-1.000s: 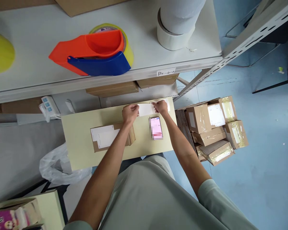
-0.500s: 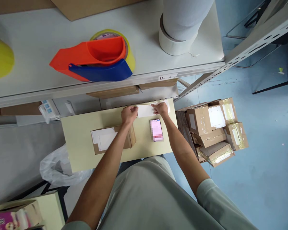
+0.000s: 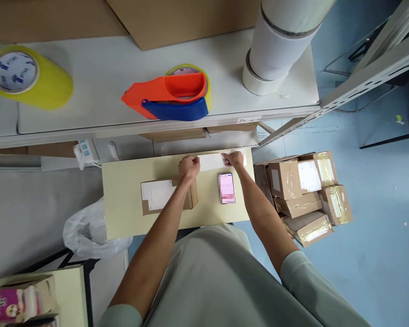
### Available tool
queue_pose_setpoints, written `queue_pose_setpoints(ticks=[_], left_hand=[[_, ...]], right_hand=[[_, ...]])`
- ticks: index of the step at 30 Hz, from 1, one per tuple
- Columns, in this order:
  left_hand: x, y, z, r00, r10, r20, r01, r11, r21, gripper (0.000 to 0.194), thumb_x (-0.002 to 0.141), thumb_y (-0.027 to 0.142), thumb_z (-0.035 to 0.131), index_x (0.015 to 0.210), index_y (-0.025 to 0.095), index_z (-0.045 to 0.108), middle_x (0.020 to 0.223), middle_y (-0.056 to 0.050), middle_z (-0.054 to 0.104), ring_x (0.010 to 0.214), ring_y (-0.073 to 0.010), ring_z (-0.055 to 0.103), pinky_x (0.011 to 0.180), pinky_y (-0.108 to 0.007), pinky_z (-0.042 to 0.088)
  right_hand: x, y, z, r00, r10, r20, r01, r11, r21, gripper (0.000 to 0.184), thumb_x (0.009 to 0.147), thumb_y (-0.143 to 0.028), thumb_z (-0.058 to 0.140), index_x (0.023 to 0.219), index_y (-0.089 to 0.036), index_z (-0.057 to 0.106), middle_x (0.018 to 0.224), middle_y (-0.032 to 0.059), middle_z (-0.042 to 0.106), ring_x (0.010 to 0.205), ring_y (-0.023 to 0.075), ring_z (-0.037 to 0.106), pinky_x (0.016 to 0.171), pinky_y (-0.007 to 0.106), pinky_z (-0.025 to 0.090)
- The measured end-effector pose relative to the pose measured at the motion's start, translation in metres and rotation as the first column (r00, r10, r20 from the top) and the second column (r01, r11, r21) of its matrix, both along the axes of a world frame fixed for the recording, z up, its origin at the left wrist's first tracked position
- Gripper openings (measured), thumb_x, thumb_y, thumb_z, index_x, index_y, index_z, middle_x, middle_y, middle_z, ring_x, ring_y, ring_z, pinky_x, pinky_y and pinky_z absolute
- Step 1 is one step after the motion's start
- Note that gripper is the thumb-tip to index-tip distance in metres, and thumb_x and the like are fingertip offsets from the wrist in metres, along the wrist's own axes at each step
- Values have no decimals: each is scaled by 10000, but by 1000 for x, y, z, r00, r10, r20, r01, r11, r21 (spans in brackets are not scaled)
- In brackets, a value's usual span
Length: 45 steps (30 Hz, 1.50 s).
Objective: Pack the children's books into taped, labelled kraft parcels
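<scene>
Head view shows both bare hands over a pale yellow table (image 3: 122,200), with a white paper strip (image 3: 210,162) lying between them near its twelve o'clock edge. The left hand (image 3: 189,167), at the strip's nine o'clock end, pinches it with thumb and forefinger, the other fingers curled in. The right hand (image 3: 234,159) has its fingertips on the strip towards three o'clock, fingers bent and close together; whether they pinch or only press it, I cannot tell. A lit smartphone (image 3: 226,187) lies just beside the right hand, towards seven o'clock. At the left hand's seven o'clock, partly behind the forearm, sits a cardboard box (image 3: 158,198) with white labels. Off the table's three o'clock side are stacked parcels (image 3: 300,195); at eight o'clock hangs a plastic bag (image 3: 88,231). Towards eleven o'clock from the left hand, a red and blue tape dispenser (image 3: 170,97) rests on a grey shelf (image 3: 98,91)
</scene>
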State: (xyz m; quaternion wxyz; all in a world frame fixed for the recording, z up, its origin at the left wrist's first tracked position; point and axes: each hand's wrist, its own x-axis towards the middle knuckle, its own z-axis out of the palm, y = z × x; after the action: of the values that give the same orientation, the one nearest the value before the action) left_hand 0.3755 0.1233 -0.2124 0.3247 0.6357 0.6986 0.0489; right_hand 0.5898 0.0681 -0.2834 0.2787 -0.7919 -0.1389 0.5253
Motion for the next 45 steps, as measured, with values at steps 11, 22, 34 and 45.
queue_pose_setpoints(ticks=[11,22,34,45], left_hand=[[-72,-35,101,818,278,503,-247,960,-128,369,851,547,774,914,183,781,773,-66,760,683,-208,727,546,-260,484],[-136,-116,152,623,379,684,-294,924,-243,666,646,732,894,925,139,771,683,-38,671,602,-144,598,489,-235,386],[-148,-171,180,742,7,670,-226,944,240,349,953,557,740,928,209,756,1014,-70,694,883,-174,675,689,-267,560],[-169,-178,222,435,320,842,-187,946,-264,437,840,547,838,1036,159,803,840,-83,760,652,-181,689,575,-296,514]], right_hand=[[-6,3,30,998,67,20,-65,996,-66,451,990,-395,796,613,-185,665,474,51,666,483,164,713,535,192,590],[-83,-73,125,830,342,-440,-102,869,485,615,815,-788,796,916,-181,772,977,111,815,947,224,768,924,314,618],[-108,-153,195,967,225,-121,-57,651,757,231,846,-465,895,811,-267,782,845,7,714,820,194,651,771,349,516],[-110,-159,241,958,283,50,-185,473,861,163,953,-449,813,830,-344,834,1290,54,762,1270,294,682,1009,488,569]])
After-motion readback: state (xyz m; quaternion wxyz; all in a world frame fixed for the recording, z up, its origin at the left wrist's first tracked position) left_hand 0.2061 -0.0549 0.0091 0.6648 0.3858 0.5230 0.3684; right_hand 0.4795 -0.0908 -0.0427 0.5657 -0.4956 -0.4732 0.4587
